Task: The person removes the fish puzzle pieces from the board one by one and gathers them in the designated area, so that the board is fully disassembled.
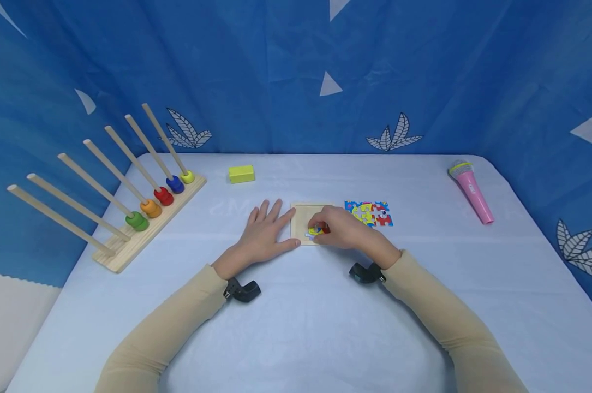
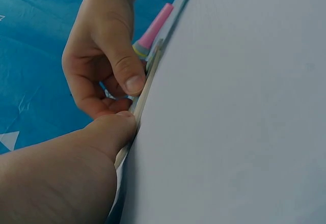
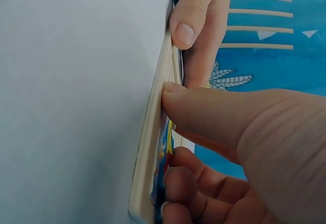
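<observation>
A shallow square wooden puzzle tray (image 1: 298,216) lies flat mid-table. My left hand (image 1: 261,233) rests palm down at its left side, fingers spread, with index fingertip and thumb on the tray's edge. Over the tray is my right hand (image 1: 346,228), its curled fingers and thumb around a small colourful puzzle piece (image 1: 316,231) with yellow and blue on it. In the right wrist view the right thumb (image 3: 204,107) lies at the wooden rim, and colourful pieces show beside the curled fingers. Right of the tray lie several joined jigsaw pieces (image 1: 377,212) in yellow, red and blue.
At the left stands a wooden peg rack (image 1: 150,232) with tall rods and coloured rings. A yellow block (image 1: 241,174) sits at the back. A pink toy microphone (image 1: 474,194) lies far right. Blue patterned cloth (image 1: 286,76) hangs behind the table.
</observation>
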Demonstrator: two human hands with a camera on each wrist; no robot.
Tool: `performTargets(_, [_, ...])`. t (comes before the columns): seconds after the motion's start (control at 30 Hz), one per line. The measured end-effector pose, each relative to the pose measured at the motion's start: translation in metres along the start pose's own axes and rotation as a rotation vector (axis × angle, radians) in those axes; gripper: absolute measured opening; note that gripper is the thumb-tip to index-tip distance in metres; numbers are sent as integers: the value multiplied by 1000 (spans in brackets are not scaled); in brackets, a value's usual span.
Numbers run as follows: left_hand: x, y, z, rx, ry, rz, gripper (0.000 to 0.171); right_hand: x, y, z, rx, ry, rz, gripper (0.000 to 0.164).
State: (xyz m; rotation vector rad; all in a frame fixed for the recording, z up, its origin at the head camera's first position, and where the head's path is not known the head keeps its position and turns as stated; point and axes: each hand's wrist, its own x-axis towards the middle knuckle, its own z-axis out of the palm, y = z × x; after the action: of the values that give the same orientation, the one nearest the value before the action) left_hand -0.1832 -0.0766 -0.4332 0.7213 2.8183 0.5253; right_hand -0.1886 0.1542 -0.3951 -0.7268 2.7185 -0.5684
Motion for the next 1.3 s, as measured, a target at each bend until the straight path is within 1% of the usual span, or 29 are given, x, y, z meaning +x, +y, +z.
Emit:
performTargets(0.33, [0, 0, 0, -5, 8, 9, 82, -2, -1, 1, 13, 27, -14, 31])
performTargets(0.73, [0, -1, 2, -7, 10, 14, 83, -4, -5, 2, -2, 47, -14, 28])
performTargets(0.9, [-1, -1, 1, -5, 11, 13, 82, -5, -6, 1, 18, 58, -32, 22])
performTargets(1.07, [-1, -1, 1, -4, 8, 12, 83, -7, -5, -1, 62, 56, -47, 16])
performTargets(1.3, [-2, -1, 1, -5, 13, 17, 82, -7, -4, -4, 99, 41, -44, 15])
